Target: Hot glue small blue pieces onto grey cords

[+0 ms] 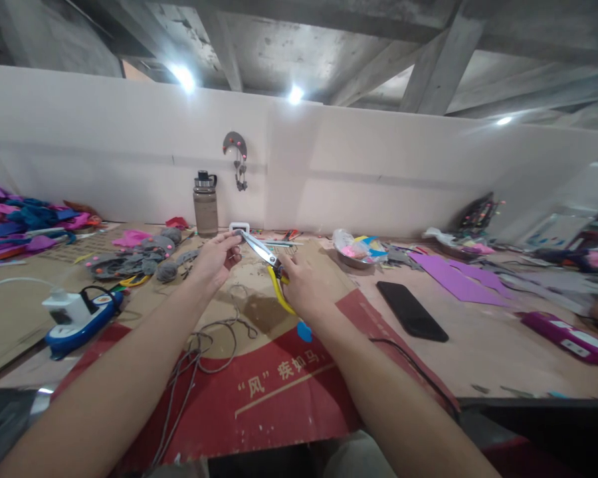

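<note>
My right hand (301,284) is closed around the yellow handles of a pair of scissors (260,248), whose metal blades point up and left. At the blade tips, my left hand (220,259) pinches a small grey piece (238,232), too small to make out clearly. Below my hands, a loose tangle of grey cord (214,342) lies on the cardboard sheet (299,392), which is brown with a red printed part. Left of my left hand are a grey yarn ball (167,271) and a heap of grey felt pieces with pink dots (129,255).
At the back stands a water bottle (206,206), below a hanging grey moon ornament (235,143). A blue power strip (84,325) is at left, near colourful fabric scraps (24,222). Rightward lie a black phone (411,311), purple sheets (456,277) and a metal bowl (357,261).
</note>
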Action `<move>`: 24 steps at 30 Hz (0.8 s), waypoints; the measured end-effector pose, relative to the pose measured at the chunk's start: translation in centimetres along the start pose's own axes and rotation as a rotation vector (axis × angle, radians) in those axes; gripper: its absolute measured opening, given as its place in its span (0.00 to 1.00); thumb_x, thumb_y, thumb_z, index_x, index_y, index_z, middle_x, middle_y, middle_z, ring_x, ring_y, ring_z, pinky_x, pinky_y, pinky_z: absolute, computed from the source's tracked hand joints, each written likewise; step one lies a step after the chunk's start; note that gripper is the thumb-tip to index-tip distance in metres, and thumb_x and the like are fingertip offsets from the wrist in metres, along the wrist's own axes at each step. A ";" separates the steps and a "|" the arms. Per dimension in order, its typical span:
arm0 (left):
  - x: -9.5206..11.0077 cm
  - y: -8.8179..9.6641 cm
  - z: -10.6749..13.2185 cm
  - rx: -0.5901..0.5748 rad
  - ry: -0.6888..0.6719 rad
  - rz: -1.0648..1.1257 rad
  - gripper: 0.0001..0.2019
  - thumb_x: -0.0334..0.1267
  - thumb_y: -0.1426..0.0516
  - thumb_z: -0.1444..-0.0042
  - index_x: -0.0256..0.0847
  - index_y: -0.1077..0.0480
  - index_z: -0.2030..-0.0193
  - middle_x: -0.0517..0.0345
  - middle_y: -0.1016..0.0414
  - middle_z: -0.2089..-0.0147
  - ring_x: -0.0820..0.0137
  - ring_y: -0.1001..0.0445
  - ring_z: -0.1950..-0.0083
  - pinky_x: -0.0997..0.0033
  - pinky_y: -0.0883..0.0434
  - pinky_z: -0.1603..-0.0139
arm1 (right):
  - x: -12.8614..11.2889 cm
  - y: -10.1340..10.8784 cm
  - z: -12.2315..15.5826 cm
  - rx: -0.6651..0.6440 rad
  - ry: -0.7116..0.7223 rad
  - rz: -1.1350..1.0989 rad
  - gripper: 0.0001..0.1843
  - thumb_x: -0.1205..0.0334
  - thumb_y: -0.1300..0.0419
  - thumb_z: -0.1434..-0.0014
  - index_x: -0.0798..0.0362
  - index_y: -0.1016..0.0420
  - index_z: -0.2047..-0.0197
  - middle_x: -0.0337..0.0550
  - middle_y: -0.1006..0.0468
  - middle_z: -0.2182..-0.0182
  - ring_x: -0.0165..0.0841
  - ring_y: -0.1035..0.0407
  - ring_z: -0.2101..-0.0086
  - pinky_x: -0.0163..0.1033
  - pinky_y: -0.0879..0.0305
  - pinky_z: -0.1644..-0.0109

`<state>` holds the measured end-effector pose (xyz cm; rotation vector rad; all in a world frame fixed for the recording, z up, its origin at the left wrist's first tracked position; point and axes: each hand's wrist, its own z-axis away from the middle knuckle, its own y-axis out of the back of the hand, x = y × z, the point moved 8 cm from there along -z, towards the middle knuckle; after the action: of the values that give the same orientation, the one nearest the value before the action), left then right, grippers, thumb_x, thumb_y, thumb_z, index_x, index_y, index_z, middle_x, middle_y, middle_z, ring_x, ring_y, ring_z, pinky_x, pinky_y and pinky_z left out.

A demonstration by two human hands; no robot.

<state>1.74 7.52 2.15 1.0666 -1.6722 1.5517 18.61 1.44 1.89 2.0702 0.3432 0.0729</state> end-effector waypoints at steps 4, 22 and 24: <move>0.1 -0.1 0.0 -0.018 -0.004 -0.012 0.08 0.26 0.38 0.58 0.34 0.28 0.68 0.64 0.32 0.77 0.83 0.38 0.81 0.82 0.38 0.82 | 0.0 0.0 0.0 -0.011 0.006 0.020 0.18 0.64 0.52 0.41 0.47 0.39 0.46 0.47 0.31 0.55 0.35 0.34 0.63 0.36 0.44 0.66; 0.2 -0.4 -0.1 -0.045 -0.001 0.012 0.08 0.26 0.38 0.58 0.32 0.28 0.68 0.65 0.32 0.76 0.85 0.39 0.82 0.83 0.39 0.83 | -0.1 0.1 0.0 -0.019 0.003 -0.029 0.17 0.65 0.51 0.43 0.46 0.38 0.49 0.44 0.29 0.58 0.36 0.33 0.64 0.38 0.43 0.66; 0.2 -0.4 -0.1 -0.045 -0.002 0.012 0.08 0.26 0.38 0.59 0.32 0.28 0.68 0.65 0.32 0.76 0.85 0.39 0.82 0.84 0.39 0.82 | -0.1 0.1 0.0 -0.001 -0.009 -0.069 0.18 0.64 0.50 0.43 0.45 0.38 0.49 0.42 0.29 0.59 0.36 0.33 0.64 0.37 0.44 0.67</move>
<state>2.02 7.58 2.54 1.0372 -1.7104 1.5138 18.59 1.32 2.00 2.0550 0.4085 0.0220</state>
